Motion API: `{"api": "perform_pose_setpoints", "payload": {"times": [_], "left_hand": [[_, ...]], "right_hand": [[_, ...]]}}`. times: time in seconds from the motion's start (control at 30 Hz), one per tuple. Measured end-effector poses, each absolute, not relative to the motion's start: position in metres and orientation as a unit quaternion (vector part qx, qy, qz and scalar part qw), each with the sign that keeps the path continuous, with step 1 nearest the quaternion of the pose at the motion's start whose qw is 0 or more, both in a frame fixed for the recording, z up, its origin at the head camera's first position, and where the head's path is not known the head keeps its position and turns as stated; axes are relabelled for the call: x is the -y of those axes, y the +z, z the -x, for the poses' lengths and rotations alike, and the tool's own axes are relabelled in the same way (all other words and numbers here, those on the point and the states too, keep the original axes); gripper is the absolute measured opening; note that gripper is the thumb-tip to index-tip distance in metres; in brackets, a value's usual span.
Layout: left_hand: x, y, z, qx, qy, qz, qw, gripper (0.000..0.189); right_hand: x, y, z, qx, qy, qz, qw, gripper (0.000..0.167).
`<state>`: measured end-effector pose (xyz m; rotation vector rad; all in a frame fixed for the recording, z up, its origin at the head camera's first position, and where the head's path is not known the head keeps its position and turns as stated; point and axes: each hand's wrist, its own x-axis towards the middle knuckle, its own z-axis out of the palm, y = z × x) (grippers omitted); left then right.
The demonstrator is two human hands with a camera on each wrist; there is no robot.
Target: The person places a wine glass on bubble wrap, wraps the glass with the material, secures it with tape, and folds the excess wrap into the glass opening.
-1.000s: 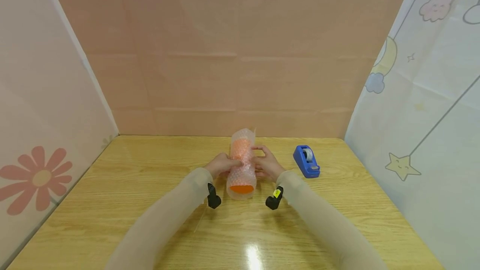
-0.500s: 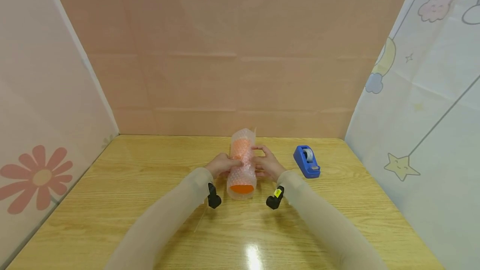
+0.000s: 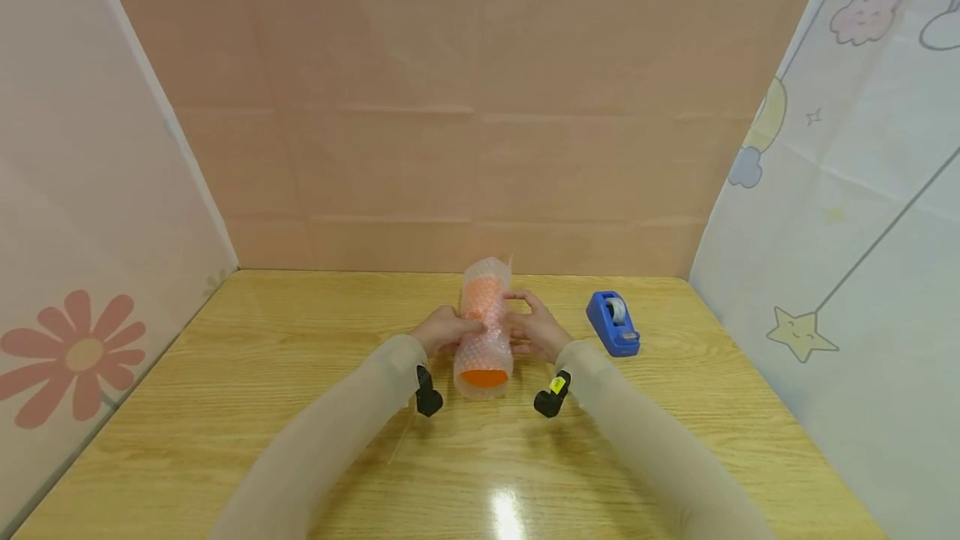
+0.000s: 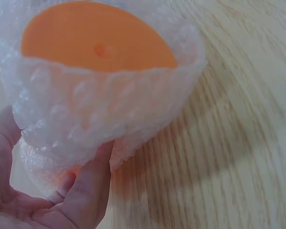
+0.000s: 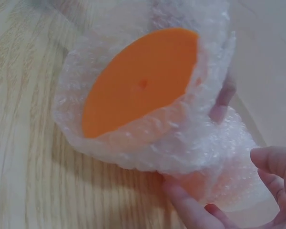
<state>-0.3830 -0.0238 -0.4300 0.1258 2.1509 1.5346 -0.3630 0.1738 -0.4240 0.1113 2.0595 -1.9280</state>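
Note:
An orange object wrapped in bubble wrap (image 3: 484, 350) lies lengthwise on the table, its near end towards me. At that end the wrap stands out past a flat, rounded orange face (image 4: 86, 36) with a small dimple in its middle. My left hand (image 3: 439, 328) grips the left side, thumb over the top and fingers lower down. My right hand (image 3: 538, 329) holds the other side, fingertips against the wrap; in the right wrist view one lower finger (image 5: 193, 205) touches the wrap's underside. The rest of the orange object shows only blurred through the bubbles.
A blue tape dispenser (image 3: 613, 323) with a roll of clear tape stands right of the right hand. A thin pale strip (image 3: 401, 437) lies near the left wrist. Behind the wooden table (image 3: 300, 307) hangs a pinkish-brown backdrop (image 3: 375, 148), with patterned sheets at both sides.

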Motion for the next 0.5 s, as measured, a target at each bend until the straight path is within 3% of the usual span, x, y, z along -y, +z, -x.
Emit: {"api": "perform_pose_setpoints", "payload": {"times": [0.23, 0.5], "left_hand": [[0.026, -0.427, 0.382, -0.796, 0.553, -0.035, 0.244, 0.044], [0.026, -0.428, 0.382, -0.803, 0.545, -0.022, 0.238, 0.039]], "right_hand": [[-0.190, -0.408, 0.363, -0.732, -0.660, -0.029, 0.165, 0.048], [-0.249, -0.369, 0.367, -0.808, -0.576, -0.006, 0.128, 0.042]]}}
